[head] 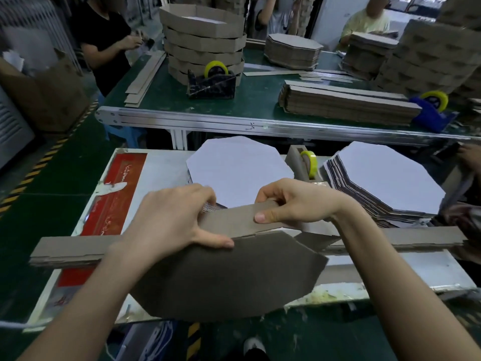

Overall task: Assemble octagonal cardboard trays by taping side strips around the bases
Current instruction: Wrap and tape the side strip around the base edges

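The floor (65,162) is dark green, with a yellow-and-black hazard stripe (44,162) running diagonally along its left side. In the foreground stands a white table (161,165) whose left part is covered by a red printed sheet (114,194). Beyond it runs a long table (166,97) with a green top and an aluminium rail (234,123) along its near edge; a blue plastic stool (117,131) shows beneath its left end. At the far left are a grey louvred cabinet (13,128) and an open brown box (52,100). A white wall panel (330,19) shows at the back. The light is even and indoor.
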### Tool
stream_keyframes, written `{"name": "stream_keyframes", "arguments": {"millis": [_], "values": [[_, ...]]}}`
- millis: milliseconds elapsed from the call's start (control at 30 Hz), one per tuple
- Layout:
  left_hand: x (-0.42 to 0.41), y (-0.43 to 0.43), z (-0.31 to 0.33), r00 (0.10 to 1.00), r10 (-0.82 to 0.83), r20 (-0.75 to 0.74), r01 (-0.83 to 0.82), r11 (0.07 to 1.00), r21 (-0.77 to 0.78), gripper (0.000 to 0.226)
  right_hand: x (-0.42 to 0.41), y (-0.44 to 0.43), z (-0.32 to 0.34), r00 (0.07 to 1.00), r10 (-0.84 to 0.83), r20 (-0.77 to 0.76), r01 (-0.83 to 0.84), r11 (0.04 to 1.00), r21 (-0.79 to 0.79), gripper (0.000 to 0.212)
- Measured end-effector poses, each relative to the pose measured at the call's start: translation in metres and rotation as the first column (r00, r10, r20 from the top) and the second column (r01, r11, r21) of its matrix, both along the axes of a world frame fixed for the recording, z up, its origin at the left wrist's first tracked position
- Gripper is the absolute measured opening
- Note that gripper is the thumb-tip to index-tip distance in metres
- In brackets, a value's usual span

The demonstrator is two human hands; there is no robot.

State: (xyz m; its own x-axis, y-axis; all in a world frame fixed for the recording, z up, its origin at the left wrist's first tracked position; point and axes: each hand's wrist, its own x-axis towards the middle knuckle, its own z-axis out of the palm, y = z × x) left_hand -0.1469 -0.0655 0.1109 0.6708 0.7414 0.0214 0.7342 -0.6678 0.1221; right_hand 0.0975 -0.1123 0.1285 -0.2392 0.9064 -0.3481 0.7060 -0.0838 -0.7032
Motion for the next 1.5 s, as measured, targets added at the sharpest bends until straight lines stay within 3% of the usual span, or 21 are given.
{"name": "stream_keyframes", "arguments": {"millis": [133,233,400,600,833,933,1100,1233,1367,1500], "values": [[0.004,-0.005,-0.005,0.998,-0.061,0.019,0.063,0.995,-0.081,0.069,0.002,-0.004,-0.002,0.996,-0.016,-0.091,0.014,1.0,-0.026,0.033],[0.005,-0.006,0.002,0.998,-0.054,0.027,0.055,0.998,-0.038,0.069,0.005,-0.005,0.001,0.987,-0.032,-0.156,0.029,0.999,-0.024,0.037],[0.007,-0.005,0.029,0.996,-0.068,0.057,0.065,0.996,0.055,0.083,0.009,-0.009,0.019,0.962,-0.052,-0.27,0.059,0.998,0.018,0.022],[0.007,0.004,0.078,0.985,-0.082,0.152,0.053,0.981,0.188,0.075,0.012,-0.008,0.052,0.934,-0.046,-0.355,0.107,0.982,0.155,0.027],[0.007,0.006,0.054,0.993,-0.01,0.12,-0.008,0.988,0.152,0.081,0.007,-0.002,0.04,0.962,-0.072,-0.263,0.108,0.986,0.125,0.035],[0.007,0.008,0.027,0.964,0.009,0.266,-0.031,0.997,0.075,0.074,0.007,0.001,0.03,0.954,-0.126,-0.271,0.161,0.981,0.108,0.037],[0.006,0.006,-0.012,0.888,0.068,0.454,-0.012,0.992,-0.126,0.084,0.017,0.003,0.031,0.979,-0.102,-0.174,0.122,0.987,0.108,0.023],[0.014,0.003,-0.022,0.835,0.021,0.55,0.029,0.996,-0.081,0.09,0.011,0.006,0.032,0.99,-0.079,-0.114,0.092,0.989,0.114,0.034],[0.015,0.003,-0.024,0.77,-0.001,0.639,0.065,0.995,-0.077,0.1,0.011,0.011,0.03,0.982,-0.097,-0.16,0.113,0.99,0.088,0.033],[0.012,0.004,-0.027,0.763,-0.001,0.647,0.069,0.994,-0.081,0.098,0.01,0.015,0.025,0.973,-0.094,-0.208,0.105,0.993,0.044,0.034]]}}
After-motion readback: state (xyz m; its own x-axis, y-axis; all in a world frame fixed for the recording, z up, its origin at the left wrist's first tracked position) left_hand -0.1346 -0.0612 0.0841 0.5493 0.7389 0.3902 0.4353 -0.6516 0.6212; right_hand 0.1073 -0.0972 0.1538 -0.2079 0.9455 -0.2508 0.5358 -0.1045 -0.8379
